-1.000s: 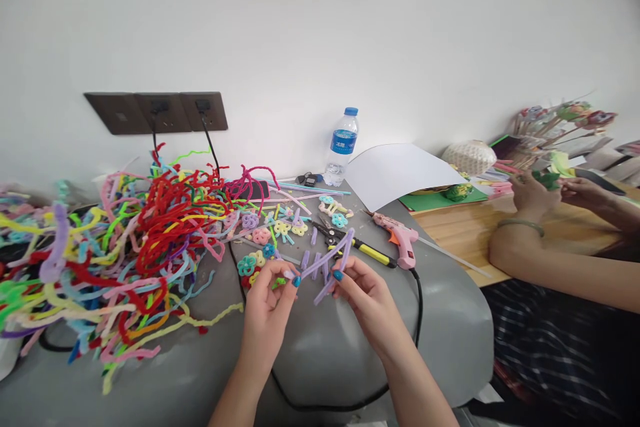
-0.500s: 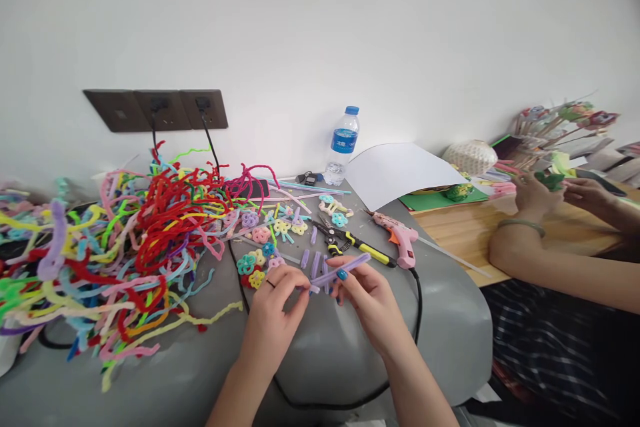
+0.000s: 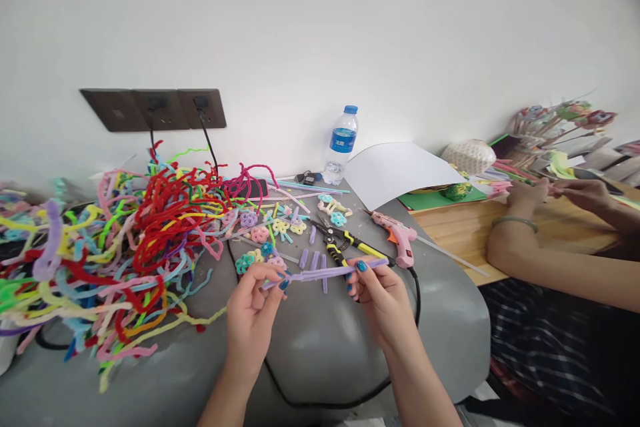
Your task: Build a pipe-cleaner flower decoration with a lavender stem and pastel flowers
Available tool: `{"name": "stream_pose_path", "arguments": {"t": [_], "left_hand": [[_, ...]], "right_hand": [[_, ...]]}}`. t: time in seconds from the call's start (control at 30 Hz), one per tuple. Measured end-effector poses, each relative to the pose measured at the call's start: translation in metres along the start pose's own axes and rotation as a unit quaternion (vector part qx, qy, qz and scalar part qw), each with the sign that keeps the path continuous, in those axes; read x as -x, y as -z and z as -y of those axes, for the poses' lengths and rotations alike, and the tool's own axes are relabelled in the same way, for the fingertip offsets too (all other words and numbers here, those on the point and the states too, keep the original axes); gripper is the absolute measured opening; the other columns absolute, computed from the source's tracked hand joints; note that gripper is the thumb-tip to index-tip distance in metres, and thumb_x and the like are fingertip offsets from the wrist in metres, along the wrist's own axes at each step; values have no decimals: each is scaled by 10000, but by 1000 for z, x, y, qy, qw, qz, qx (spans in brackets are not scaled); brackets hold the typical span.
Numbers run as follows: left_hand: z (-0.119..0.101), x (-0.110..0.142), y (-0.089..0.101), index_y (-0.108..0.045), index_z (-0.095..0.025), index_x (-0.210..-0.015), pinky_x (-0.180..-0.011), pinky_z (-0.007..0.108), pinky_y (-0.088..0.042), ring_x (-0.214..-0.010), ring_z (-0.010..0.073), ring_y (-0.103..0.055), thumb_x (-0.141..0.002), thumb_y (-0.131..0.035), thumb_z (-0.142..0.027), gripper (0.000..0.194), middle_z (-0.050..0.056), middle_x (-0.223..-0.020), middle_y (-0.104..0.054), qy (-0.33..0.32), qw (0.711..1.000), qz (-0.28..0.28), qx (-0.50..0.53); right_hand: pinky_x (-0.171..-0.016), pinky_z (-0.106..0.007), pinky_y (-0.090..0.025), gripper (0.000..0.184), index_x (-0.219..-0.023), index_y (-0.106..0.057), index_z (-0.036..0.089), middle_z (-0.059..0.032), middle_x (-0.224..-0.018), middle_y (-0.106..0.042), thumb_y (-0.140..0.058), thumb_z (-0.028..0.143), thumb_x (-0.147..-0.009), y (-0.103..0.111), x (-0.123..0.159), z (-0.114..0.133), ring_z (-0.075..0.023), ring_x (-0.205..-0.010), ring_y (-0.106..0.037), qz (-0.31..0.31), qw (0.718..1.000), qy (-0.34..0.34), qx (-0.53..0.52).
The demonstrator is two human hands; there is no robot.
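Observation:
My left hand (image 3: 253, 303) and my right hand (image 3: 377, 293) each pinch one end of a lilac pipe cleaner (image 3: 323, 273), held nearly level and stretched between them above the grey table (image 3: 310, 347). Just beyond my hands lie short lilac cut pieces (image 3: 313, 259) and small pipe-cleaner flowers (image 3: 260, 235) in several colours. Black-and-yellow pliers (image 3: 345, 242) lie right behind my right hand.
A big tangle of coloured pipe cleaners (image 3: 115, 247) covers the left side. A pink glue gun (image 3: 397, 235), a water bottle (image 3: 341, 145), white paper (image 3: 400, 170) and wall sockets (image 3: 155, 109) are behind. Another person's hands (image 3: 550, 197) work at a wooden table (image 3: 450, 233) on the right.
The folded lilac pipe cleaner has been pulled out into one straight level length. My hands have moved apart, the left one further left. The other person's hands have lowered.

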State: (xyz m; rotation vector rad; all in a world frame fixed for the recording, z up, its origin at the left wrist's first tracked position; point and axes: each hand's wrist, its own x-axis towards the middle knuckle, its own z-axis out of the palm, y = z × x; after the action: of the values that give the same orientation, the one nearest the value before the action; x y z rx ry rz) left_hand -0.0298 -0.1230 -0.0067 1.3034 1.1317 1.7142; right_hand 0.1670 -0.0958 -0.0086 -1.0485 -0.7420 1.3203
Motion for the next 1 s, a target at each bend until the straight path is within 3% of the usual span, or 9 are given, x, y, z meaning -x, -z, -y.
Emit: {"name": "stream_pose_path", "arguments": {"t": [0.17, 0.33, 0.43, 0.53, 0.67, 0.77, 0.87, 1.0], "left_hand": [[-2, 1, 1, -626, -183, -782, -598, 224, -593, -674, 116, -642, -865, -776, -406, 281, 39, -900, -685, 71, 996, -3, 51], [0, 1, 3, -582, -189, -779, -633, 277, -629, -843, 190, -708, -885, -745, -453, 329, 89, -990, -723, 138, 987, 30, 78], [2, 6, 3, -573, -195, -789, -635, 278, -626, -844, 195, -721, -913, -713, -429, 300, 89, -983, -747, 117, 992, 26, 48], [2, 11, 4, -565, -209, -800, -646, 264, -615, -760, 160, -713, -950, -671, -340, 226, 65, -953, -769, 51, 998, 15, 16], [-3, 4, 17, -607, -226, -817, -741, 296, -627, -955, 223, -754, -949, -618, -223, 133, 80, -964, -795, -40, 992, 101, -69], [-13, -3, 27, -670, -247, -929, -798, 311, -629, -964, 236, -767, -876, -665, -186, 81, 78, -1039, -795, 2, 971, 161, -178], [-22, -5, 29, -695, -303, -1175, -793, 317, -627, -931, 246, -764, -807, -750, -232, 379, 65, -1142, -778, 26, 947, 201, -248], [-27, -5, 17, -749, -298, -1052, -732, 280, -601, -805, 213, -753, -853, -672, -242, 221, 33, -1003, -802, 15, 944, 228, -236]], "right_hand": [[-459, -251, -469, 433, -788, -762, 187, -8, -611, -642, -905, 572, -652, -5, 0, 0, -119, -485, -531, -4, 1000, 14, -14], [-450, -238, -454, 425, -781, -771, 191, -9, -608, -646, -911, 569, -647, -6, 1, 0, -112, -481, -525, -4, 1000, 9, -19], [-445, -246, -447, 423, -782, -769, 190, -8, -601, -643, -904, 571, -656, -6, 0, 1, -112, -469, -516, -11, 1000, 28, -3], [-428, -229, -424, 437, -786, -768, 187, 0, -591, -625, -897, 586, -659, -6, 0, 5, -98, -455, -500, -13, 999, 30, -7], [-420, -236, -433, 461, -776, -770, 184, -8, -592, -634, -904, 604, -641, -1, -1, 17, -104, -445, -516, 17, 999, 19, 20], [-453, -268, -475, 450, -713, -744, 181, -39, -616, -674, -892, 603, -667, 2, 0, 25, -131, -465, -560, 42, 995, 28, 84], [-463, -277, -481, 439, -718, -735, 178, -40, -607, -671, -862, 599, -715, 2, 2, 27, -144, -473, -574, 76, 989, 21, 128], [-432, -254, -437, 479, -746, -731, 167, -14, -560, -638, -864, 624, -693, -3, 2, 23, -120, -435, -533, 89, 989, -15, 118]]}}
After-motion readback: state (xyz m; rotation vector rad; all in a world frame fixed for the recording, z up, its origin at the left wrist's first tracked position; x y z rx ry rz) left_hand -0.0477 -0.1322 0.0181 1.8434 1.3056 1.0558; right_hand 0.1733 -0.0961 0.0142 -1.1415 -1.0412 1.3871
